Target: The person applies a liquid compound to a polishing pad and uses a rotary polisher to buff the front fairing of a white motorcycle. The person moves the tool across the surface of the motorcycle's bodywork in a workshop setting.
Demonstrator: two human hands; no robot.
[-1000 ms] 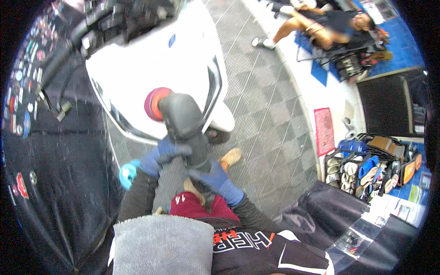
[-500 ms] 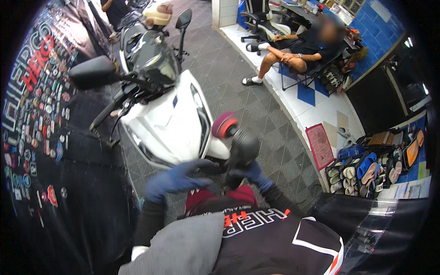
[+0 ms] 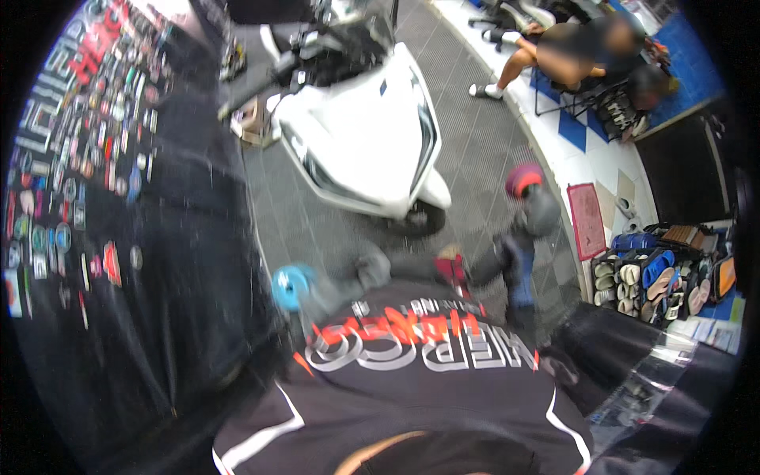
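A: The person's right hand (image 3: 513, 261), in a blue glove, is wrapped around the body of a dark polishing machine (image 3: 537, 212) with a red pad (image 3: 522, 179) on top; it hangs out to that side, clear of the white scooter (image 3: 372, 142).

B: And the left hand (image 3: 294, 286)?

A: Blurred. It seems closed on something blue and round, but the view cannot settle what, or how tight the hold is.

B: What could go wrong?

A: The polisher is carried one-handed and the picture smears with motion, so it could swing into the scooter's front panel just ahead of the hands and mark it.

B: Anything else nearby?

A: A rack of sandals (image 3: 657, 273) lies beyond the right hand, and a seated person (image 3: 570, 59) is well apart.
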